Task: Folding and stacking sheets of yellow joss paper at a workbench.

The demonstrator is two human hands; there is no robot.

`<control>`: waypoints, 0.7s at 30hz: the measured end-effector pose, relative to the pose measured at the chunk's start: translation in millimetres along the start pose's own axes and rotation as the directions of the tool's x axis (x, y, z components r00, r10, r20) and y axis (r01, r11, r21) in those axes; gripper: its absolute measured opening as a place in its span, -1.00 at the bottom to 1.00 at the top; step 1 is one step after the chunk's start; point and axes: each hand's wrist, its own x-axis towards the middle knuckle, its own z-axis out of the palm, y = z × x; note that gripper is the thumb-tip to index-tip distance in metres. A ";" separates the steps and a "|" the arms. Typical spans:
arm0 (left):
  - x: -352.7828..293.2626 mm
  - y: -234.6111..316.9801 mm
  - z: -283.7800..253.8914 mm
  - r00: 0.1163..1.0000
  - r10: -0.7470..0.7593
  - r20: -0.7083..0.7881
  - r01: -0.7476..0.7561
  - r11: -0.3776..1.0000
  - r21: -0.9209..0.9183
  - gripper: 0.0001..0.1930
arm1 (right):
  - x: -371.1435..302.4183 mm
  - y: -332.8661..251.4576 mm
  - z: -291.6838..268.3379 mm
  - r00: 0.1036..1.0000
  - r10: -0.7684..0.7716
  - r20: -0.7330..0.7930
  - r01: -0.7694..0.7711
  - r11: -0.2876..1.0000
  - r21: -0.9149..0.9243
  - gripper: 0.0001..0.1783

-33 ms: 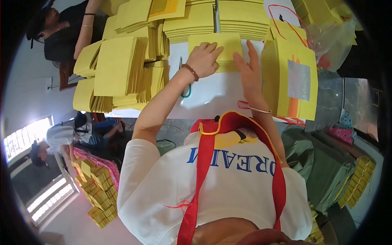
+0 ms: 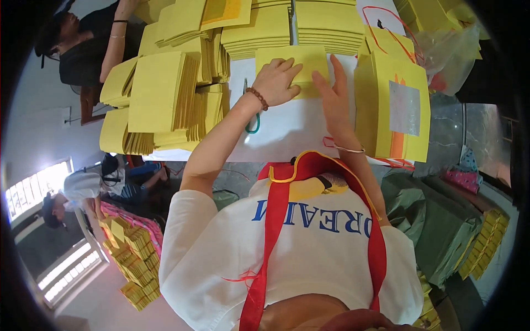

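Observation:
A piece of yellow paper [image 2: 306, 58] lies on the white tabletop before me; I cannot tell how many layers it has. My left hand [image 2: 276, 81] presses down on its left part, fingers slightly bent and thumb apart. At the paper's right edge is my right hand [image 2: 335, 96], its fingers spread and holding nothing; the thumb points toward the paper's lower right corner. Scissors with a green handle [image 2: 253, 124] lie partly hidden under my left wrist.
Stacks of folded yellow paper [image 2: 157, 91] crowd the table's left; more stacks [image 2: 328, 25] stand behind. A yellow bundle [image 2: 381, 110] is at right, near a clear plastic bag [image 2: 455, 58]. One person [image 2: 85, 58] sits at far left, another [image 2: 91, 185] lower down.
My right thumb has shifted slightly left, nearer the paper's lower right corner. My left hand stays nearly where it was on the paper.

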 end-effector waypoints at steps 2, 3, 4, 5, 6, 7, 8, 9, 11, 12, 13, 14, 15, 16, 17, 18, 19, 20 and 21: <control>-3.2 -7.0 3.7 0.996 -0.029 -0.084 0.005 0.963 -0.270 -0.63 | 7.8 23.2 9.1 0.993 -0.116 0.009 0.116 0.989 -0.095 -0.29; -4.1 -11.1 2.7 0.996 -0.023 -0.082 -0.001 0.962 -0.274 -0.63 | 12.0 35.8 9.5 0.988 -0.153 -0.016 0.136 0.913 -0.384 -0.29; -6.2 -15.6 0.5 0.984 -0.149 -0.098 0.082 0.866 -0.494 -0.65 | 15.7 45.1 8.2 0.981 -0.191 -0.026 0.130 0.758 -0.639 -0.29; -8.2 -20.4 -1.2 0.958 -0.275 -0.084 0.144 0.712 -0.687 -0.66 | 21.4 50.2 4.4 0.982 -0.188 -0.029 0.126 0.755 -0.644 -0.29; -12.7 -26.4 4.1 0.924 -0.247 -0.291 0.092 0.883 -0.460 -0.48 | 27.2 54.6 -0.8 0.998 -0.061 -0.021 0.045 0.892 -0.449 -0.30; -17.4 -31.0 12.2 0.923 -0.254 -0.290 0.097 0.881 -0.463 -0.48 | 29.5 50.5 2.1 0.998 0.062 0.024 -0.055 0.971 -0.232 -0.30; -21.8 -34.1 20.4 0.842 -0.445 -0.303 0.201 0.782 -0.590 -0.37 | 28.1 46.3 4.4 0.997 0.065 0.030 -0.056 0.970 -0.236 -0.30; -25.1 -37.7 28.4 0.731 -0.620 -0.285 0.277 0.651 -0.706 -0.25 | 25.9 40.2 4.4 0.997 0.080 0.024 -0.077 0.991 -0.114 -0.31; -28.4 -30.2 18.7 0.706 -0.707 0.036 0.375 0.330 -0.867 -0.10 | 25.1 40.2 6.0 0.995 0.101 0.022 -0.101 0.995 0.008 -0.32; -30.4 -30.0 22.9 0.716 -0.669 0.198 0.427 0.195 -0.883 -0.15 | 27.4 49.4 3.9 0.995 0.096 -0.028 -0.096 0.995 -0.001 -0.34; -32.3 -28.8 21.8 0.713 -0.608 0.350 0.481 0.061 -0.875 -0.19 | 28.9 49.1 4.8 0.993 0.090 -0.074 -0.091 0.996 -0.011 -0.36; -33.2 -25.7 10.6 0.715 -0.558 0.421 0.539 0.057 -0.840 -0.27 | 29.6 47.5 3.5 0.994 0.092 -0.065 -0.094 0.996 -0.013 -0.36; -35.7 -28.1 15.1 0.711 -0.564 0.421 0.539 0.052 -0.841 -0.27 | 30.1 44.2 0.9 0.980 0.192 -0.041 -0.192 0.981 0.002 -0.37; -38.5 -30.9 22.8 0.722 -0.558 0.409 0.499 0.010 -0.867 -0.29 | 31.7 38.4 0.0 0.958 0.285 -0.012 -0.285 0.958 0.012 -0.37; -39.6 -32.8 31.2 0.735 -0.549 0.398 0.458 -0.031 -0.888 -0.31 | 34.5 40.8 -1.5 0.959 0.284 -0.006 -0.284 0.959 0.008 -0.37; -39.9 -35.2 39.2 0.733 -0.553 0.395 0.454 -0.034 -0.890 -0.31 | 38.1 46.9 -2.6 0.964 0.267 -0.006 -0.267 0.964 0.010 -0.38; -39.6 -36.1 42.8 0.742 -0.552 0.380 0.419 -0.061 -0.906 -0.28 | 39.3 51.3 -3.1 0.967 0.253 -0.007 -0.253 0.967 0.014 -0.38; -38.9 -37.5 46.1 0.750 -0.551 0.365 0.383 -0.087 -0.919 -0.26 | 39.1 54.7 -4.9 0.967 0.254 -0.004 -0.254 0.967 0.013 -0.38; -37.5 -39.7 49.0 0.749 -0.553 0.365 0.383 -0.088 -0.919 -0.26 | 38.6 57.6 -7.0 0.971 0.238 -0.010 -0.238 0.971 0.014 -0.39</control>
